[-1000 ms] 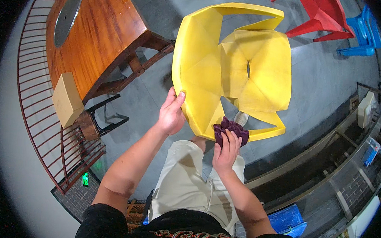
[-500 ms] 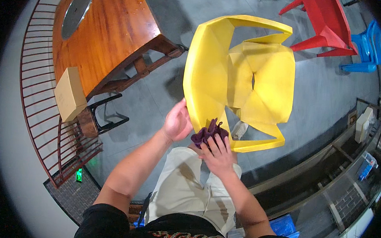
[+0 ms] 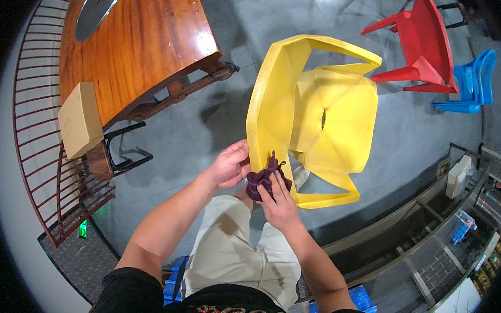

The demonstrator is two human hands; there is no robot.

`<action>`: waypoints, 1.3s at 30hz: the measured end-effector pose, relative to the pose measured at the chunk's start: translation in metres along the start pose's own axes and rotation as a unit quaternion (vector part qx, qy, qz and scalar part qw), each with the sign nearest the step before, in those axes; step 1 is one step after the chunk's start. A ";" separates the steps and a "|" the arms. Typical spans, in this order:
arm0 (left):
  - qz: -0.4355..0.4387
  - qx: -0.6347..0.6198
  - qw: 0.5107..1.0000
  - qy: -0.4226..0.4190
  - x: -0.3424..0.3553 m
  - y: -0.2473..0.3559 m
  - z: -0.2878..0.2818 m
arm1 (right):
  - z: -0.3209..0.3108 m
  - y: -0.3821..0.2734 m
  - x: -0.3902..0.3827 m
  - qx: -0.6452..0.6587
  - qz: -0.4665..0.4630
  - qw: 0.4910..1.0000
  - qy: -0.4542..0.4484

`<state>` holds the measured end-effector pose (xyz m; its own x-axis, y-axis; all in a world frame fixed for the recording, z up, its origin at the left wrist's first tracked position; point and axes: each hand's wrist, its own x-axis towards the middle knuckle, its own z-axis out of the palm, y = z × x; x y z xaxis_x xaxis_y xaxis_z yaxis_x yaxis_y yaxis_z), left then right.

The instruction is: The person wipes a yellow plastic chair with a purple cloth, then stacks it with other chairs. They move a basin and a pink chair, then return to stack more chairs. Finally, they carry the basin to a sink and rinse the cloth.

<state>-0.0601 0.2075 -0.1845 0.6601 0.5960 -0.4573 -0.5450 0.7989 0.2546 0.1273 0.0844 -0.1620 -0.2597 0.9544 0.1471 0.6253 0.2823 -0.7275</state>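
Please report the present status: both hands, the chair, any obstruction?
Left hand at backrest edge of yellow chair. Right hand holding purple cloth on chair's near corner. Cloth covers part there.

The chair stands before the person, its backrest to the left and its seat to the right. The left hand is at the backrest's outer edge; the right hand lies on the cloth, which is against the chair's near left corner. Well to the left is the surface, with a disc at its far part. A box is by its near corner; what bears it is unclear. A railing runs left of both. Beyond the chair, to the right, stands a second chair, a third chair just right of it.
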 end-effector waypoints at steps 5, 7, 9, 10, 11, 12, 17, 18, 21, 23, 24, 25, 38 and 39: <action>-0.010 0.010 1.000 0.021 -0.003 -0.001 -0.003 | 0.002 -0.021 0.042 0.063 0.077 0.995 0.028; -0.015 0.009 1.000 0.022 0.001 0.003 -0.004 | 0.004 -0.024 0.058 0.063 0.088 0.993 0.050; -0.032 -0.013 0.999 0.029 0.002 0.005 -0.005 | 0.005 -0.026 0.065 0.071 0.096 0.991 0.060; -0.032 -0.010 0.999 0.029 0.002 0.004 -0.006 | 0.004 -0.026 0.070 0.072 0.099 0.991 0.061; -0.033 -0.007 0.999 0.029 0.002 0.004 -0.007 | 0.003 -0.027 0.076 0.072 0.102 0.990 0.063; -0.033 -0.004 0.999 0.026 0.003 0.005 -0.007 | 0.001 -0.028 0.084 0.063 0.107 0.990 0.062; -0.029 0.031 0.999 0.029 0.005 0.005 -0.002 | -0.009 -0.029 0.122 0.017 0.106 0.993 0.049; -0.027 0.041 0.998 0.038 0.003 0.008 0.005 | -0.011 -0.030 0.130 0.005 0.100 0.994 0.044; -0.042 0.030 0.999 0.013 -0.001 0.011 0.000 | -0.017 -0.027 0.152 -0.020 0.120 0.992 0.025; -0.033 0.019 0.999 -0.009 -0.004 0.009 -0.004 | -0.023 -0.024 0.171 -0.026 0.120 0.992 0.022; -0.014 0.017 1.000 -0.014 -0.001 0.005 0.000 | -0.024 -0.021 0.180 -0.032 0.127 0.991 0.009; 0.005 0.015 1.000 -0.020 0.000 0.001 0.003 | -0.024 -0.016 0.189 -0.035 0.129 0.991 0.014; 0.009 0.131 0.991 0.020 0.004 -0.011 -0.001 | -0.045 0.105 0.312 -0.097 0.138 0.985 0.043; 0.004 0.144 0.989 0.020 0.003 -0.010 -0.001 | -0.048 0.110 0.320 -0.104 0.158 0.981 0.044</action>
<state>-0.0532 0.2010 -0.1890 0.6324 0.6030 -0.4863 -0.3765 0.7879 0.4874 0.1482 0.4252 -0.1628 0.0309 0.9995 0.0003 0.8028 -0.0246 -0.5957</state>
